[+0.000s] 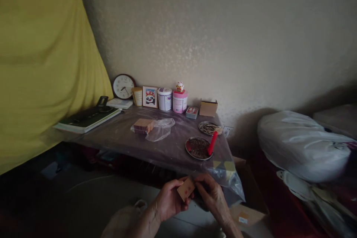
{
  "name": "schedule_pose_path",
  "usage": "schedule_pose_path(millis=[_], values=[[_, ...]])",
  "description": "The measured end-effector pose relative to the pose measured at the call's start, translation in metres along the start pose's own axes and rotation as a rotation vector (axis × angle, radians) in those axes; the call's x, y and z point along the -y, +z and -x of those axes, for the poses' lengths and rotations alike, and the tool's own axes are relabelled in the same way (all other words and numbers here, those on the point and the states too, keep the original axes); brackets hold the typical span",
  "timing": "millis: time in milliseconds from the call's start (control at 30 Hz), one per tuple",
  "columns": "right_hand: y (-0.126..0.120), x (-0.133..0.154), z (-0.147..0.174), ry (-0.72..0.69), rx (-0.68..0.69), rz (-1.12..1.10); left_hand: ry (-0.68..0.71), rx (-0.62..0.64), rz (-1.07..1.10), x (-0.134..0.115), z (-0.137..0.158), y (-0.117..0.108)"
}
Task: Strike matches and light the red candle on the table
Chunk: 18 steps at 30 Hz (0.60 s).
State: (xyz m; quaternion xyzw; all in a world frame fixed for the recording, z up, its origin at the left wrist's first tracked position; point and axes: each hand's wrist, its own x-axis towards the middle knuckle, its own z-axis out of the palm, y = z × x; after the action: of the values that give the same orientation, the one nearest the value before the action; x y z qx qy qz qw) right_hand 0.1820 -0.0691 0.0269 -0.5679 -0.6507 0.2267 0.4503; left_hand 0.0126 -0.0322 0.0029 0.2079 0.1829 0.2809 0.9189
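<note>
My left hand [170, 200] holds a small brown paper packet [186, 189] with red marks on its face, tilted in front of the table's near edge. At its right edge, the bent fingers of my right hand [209, 192] are pinched together; whether they also hold something smaller is hidden. Beyond my hands, a round metal tray [192, 155] carries dark small bits and a red-handled tool [212, 143]. Behind it, a second metal tray [200, 128] holds thin sticks. Further left, a stack of small brown packets [143, 125] lies in an opened clear plastic bag [163, 128].
Along the wall stand a clock [123, 86], a panda picture [150, 97], two tubs [164, 100], a lucky cat figure [180, 86] and a small cardboard box [208, 108]. A large book [89, 119] lies left. Below right is an open carton [247, 210]; a white bag [301, 145] bulges beyond.
</note>
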Motion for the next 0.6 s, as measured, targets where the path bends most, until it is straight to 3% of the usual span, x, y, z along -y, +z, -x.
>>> schedule_pose_path(millis=[367,600], values=[[0.001,-0.008,0.000,-0.046,0.132,0.054,0.005,-0.002,-0.026,0.006,-0.009,-0.009],[0.001,-0.012,-0.001,-0.043,0.211,0.136,-0.066,-0.021,-0.036,0.003,-0.009,-0.008]])
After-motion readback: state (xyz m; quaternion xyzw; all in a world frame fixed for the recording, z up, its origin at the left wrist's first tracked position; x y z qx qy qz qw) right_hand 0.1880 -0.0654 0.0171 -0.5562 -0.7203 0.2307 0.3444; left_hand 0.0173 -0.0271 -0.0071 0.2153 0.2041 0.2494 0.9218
